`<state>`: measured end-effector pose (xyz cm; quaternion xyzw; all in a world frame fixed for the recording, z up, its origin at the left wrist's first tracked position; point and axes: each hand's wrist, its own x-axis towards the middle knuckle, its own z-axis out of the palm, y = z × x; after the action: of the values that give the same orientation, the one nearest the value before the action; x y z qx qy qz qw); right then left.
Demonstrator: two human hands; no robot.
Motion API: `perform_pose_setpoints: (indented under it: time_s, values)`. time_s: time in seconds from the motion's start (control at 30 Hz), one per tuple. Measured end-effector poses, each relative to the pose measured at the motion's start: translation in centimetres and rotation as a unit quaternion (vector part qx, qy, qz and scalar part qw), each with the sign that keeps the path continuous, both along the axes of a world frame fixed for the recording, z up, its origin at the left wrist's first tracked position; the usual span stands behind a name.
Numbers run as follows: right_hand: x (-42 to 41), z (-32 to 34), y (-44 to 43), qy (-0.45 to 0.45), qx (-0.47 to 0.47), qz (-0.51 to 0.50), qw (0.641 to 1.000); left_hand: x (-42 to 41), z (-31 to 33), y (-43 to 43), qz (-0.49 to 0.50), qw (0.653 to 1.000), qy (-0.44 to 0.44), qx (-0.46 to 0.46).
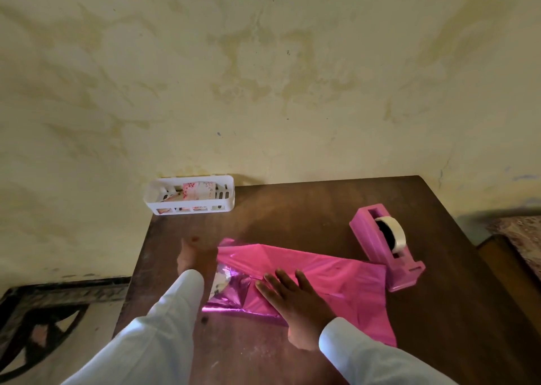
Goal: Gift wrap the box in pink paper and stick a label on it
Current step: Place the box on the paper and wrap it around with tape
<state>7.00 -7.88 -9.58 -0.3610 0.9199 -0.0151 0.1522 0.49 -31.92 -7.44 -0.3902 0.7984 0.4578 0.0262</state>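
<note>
Shiny pink paper [328,270] lies over the box on the brown table [292,209]. A patterned patch of the box [220,279] shows at the paper's open left end. My right hand [292,302] lies flat on top of the paper, fingers spread, pressing it onto the box. My left hand [194,257] is at the left end, blurred, fingers at the paper's left edge; whether it grips the paper I cannot tell. A loose flap of paper trails to the right and toward the front.
A pink tape dispenser [386,247] with a white roll stands right of the paper. A white slotted basket [188,195] holding floral cards sits at the table's far left corner against the wall. The table's left edge drops to a patterned rug [44,326].
</note>
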Motion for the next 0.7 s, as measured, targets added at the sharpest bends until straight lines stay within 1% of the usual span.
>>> perform_pose_setpoints:
  time_s: [0.17,0.2,0.3,0.37,0.5,0.53,0.57,0.63,0.67,0.7]
  values:
    - [0.1,-0.1,0.4,0.005,-0.008,0.006,1.0,-0.2,-0.1,-1.8,0.013,1.0,-0.009,-0.016]
    - [0.1,-0.2,0.5,0.004,-0.008,0.006,1.0,-0.5,0.1,-1.6,0.001,1.0,-0.012,0.002]
    - [0.1,-0.3,0.5,-0.004,-0.008,0.004,1.0,-1.6,0.0,-1.0,-0.034,0.993,-0.037,0.104]
    - [0.1,-0.3,0.5,-0.006,-0.007,0.004,1.0,-2.1,0.0,-0.6,-0.056,0.988,-0.041,0.137]
    - [0.0,-0.2,0.6,-0.009,-0.008,0.001,1.0,-2.4,0.3,-0.8,-0.008,0.983,-0.029,0.182]
    - [0.0,-0.2,0.6,-0.011,-0.009,0.001,1.0,-2.3,0.4,-1.1,-0.004,0.984,-0.033,0.177]
    - [0.0,-0.1,0.5,-0.013,-0.011,0.003,1.0,-2.1,0.3,-1.4,-0.016,0.987,-0.058,0.15]
    - [-0.1,0.0,0.4,-0.015,-0.018,0.009,1.0,-1.4,0.7,-1.7,-0.044,0.995,-0.082,0.018]
    - [-0.3,0.0,0.4,-0.011,-0.023,0.011,1.0,-1.0,0.5,-1.6,-0.062,0.994,-0.067,-0.053]
    - [-0.4,-0.1,0.4,-0.005,-0.023,0.011,1.0,-0.5,0.4,-1.2,-0.104,0.985,-0.05,-0.132]
